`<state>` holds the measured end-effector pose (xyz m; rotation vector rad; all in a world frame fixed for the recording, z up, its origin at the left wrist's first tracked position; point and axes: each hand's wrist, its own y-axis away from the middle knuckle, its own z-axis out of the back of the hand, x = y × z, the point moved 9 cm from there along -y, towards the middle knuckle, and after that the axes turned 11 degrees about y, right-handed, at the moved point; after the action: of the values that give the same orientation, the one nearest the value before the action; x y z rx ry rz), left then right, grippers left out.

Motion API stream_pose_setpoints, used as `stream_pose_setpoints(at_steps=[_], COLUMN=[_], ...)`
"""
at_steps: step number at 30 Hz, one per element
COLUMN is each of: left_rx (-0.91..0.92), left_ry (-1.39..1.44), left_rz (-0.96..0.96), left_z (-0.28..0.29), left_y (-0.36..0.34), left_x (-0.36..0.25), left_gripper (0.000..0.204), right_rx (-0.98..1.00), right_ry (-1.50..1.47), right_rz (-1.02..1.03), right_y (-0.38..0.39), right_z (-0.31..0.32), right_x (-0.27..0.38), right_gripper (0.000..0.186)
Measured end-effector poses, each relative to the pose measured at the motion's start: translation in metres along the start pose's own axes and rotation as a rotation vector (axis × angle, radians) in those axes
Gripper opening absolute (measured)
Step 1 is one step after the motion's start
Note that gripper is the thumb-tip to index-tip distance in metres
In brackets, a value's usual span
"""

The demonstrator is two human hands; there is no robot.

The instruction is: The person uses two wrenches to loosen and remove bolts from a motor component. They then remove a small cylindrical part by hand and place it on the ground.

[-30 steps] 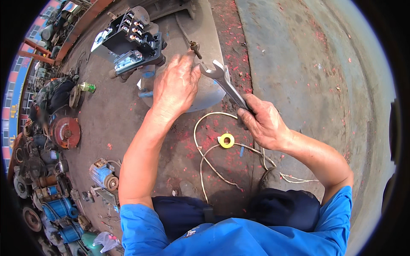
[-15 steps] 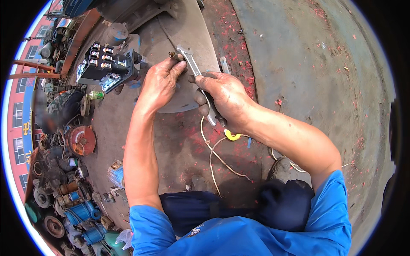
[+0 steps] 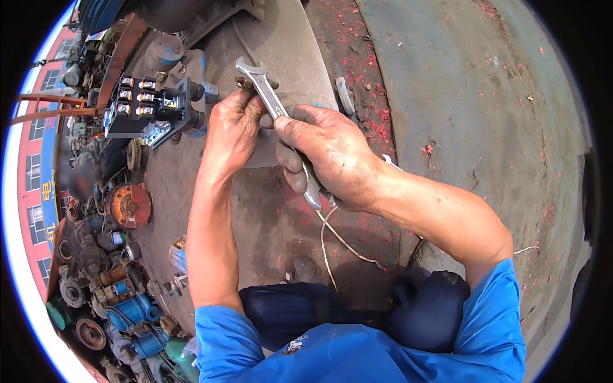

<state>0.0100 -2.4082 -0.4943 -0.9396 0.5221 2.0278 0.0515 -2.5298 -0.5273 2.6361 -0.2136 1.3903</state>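
Note:
In my right hand (image 3: 329, 147) is a double open-ended wrench (image 3: 271, 96), gripped around its shank, with its upper jaw pointing up and left. My left hand (image 3: 231, 131) pinches a short brownish metal cylinder (image 3: 242, 82), which looks like a bolt or fitting; my fingers hide most of it. The wrench's jaw lies right beside that cylinder; whether they touch I cannot tell. Left of my left hand stands a black electrical block (image 3: 137, 105) with rows of silver screw terminals, joined to a metal bracket (image 3: 159, 134).
A pale metal plate (image 3: 300, 38) slants behind my hands. Thin white wire (image 3: 348, 247) lies on the ground below them. Motors and scrap parts, including a blue motor (image 3: 133, 314) and an orange-red disc (image 3: 129, 205), crowd the left side. Red flakes dot the ground.
The wrench has moved left, its jaw now beside the metal cylinder. My left hand has shifted slightly left and down. A yellow ring near my right wrist has gone out of sight.

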Motion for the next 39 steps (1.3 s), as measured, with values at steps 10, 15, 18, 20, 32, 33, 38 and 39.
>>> stream_pose_setpoints(at_steps=[10,15,18,20,32,33,38,39], left_rx=[0.231,0.316,0.409,0.251,-0.411,-0.649,-0.626,-0.572], left_ry=[0.214,-0.010,-0.090,-0.038,-0.304,-0.232,1.210,1.508], left_rz=[0.009,0.009,0.064,-0.056,-0.206,-0.286,-0.109,-0.001], left_z=[0.002,0.000,-0.004,0.006,0.016,0.019,-0.024,-0.044], left_y=[0.002,-0.003,-0.003,0.001,0.042,0.057,0.079,0.071], left_x=[0.001,0.011,0.018,0.010,-0.029,-0.029,0.006,0.015], left_gripper=[0.045,0.050,0.055,0.055,0.028,0.028,0.041,0.044], right_rx=[-0.292,-0.186,-0.142,-0.186,-0.449,-0.464,-0.472,-0.445], right_ry=[1.003,1.318,1.322,1.303,1.151,1.133,1.048,1.131], right_rz=[0.297,0.394,0.077,-0.111,-0.150,-0.187,0.183,0.077], right_y=[0.038,0.037,0.030,0.030,0.053,0.054,0.068,0.068], right_z=[0.059,0.026,0.022,0.023,0.050,0.051,0.001,0.001], right_x=[-0.008,0.015,0.022,0.031,0.016,0.013,0.043,0.038], right_gripper=[0.025,0.025,0.021,0.022,0.029,0.030,0.026,0.026])
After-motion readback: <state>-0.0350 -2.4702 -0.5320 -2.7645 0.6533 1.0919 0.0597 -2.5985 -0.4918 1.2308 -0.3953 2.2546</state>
